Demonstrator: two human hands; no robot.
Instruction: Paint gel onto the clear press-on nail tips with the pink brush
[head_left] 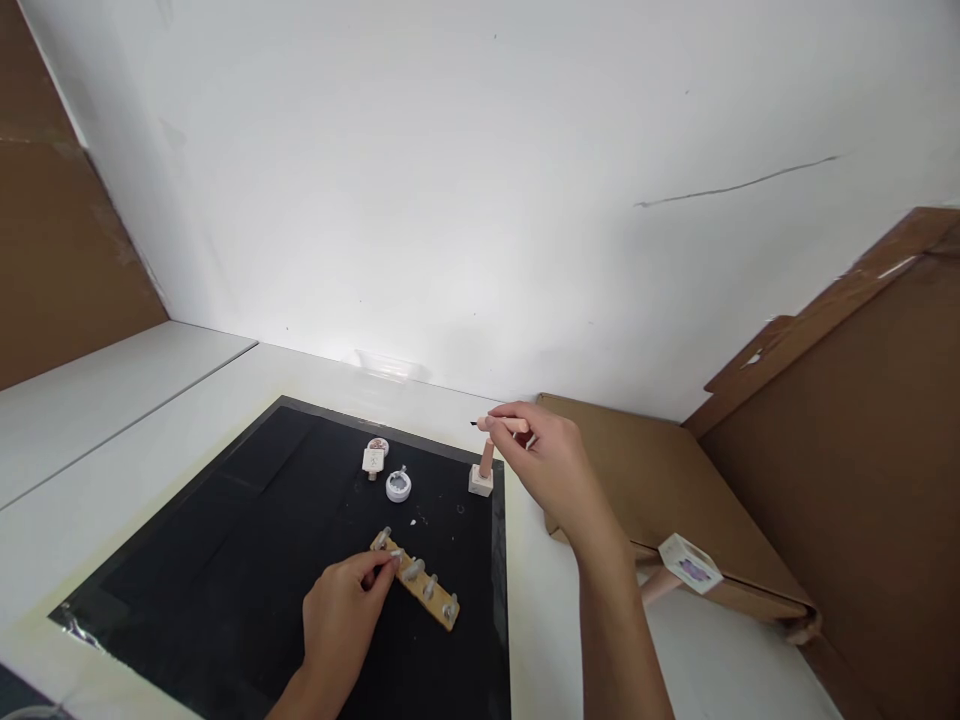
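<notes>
My right hand holds a small brush by its pale pink handle, pinched between thumb and fingers above the far right of the black mat, its dark tip pointing left and clear of everything. The handle looks light, stiff and smooth, probably a little slippery, so the thick part is the place to hold; the bristles should be soft and easily splayed. Just below stands a bottle with a pink cap. My left hand has thumb and forefinger closed at the wooden strip, seemingly on one of the clear tips standing along it, though my fingers hide the contact. The strip lies slantwise on the mat and looks light and rigid, likely to slide if pushed; its edges offer the safest grip. The tips seem thin, hard and slick, perhaps easily knocked loose, so a gentle pinch at their sides suits them. Beyond the strip sits a small white pot.
</notes>
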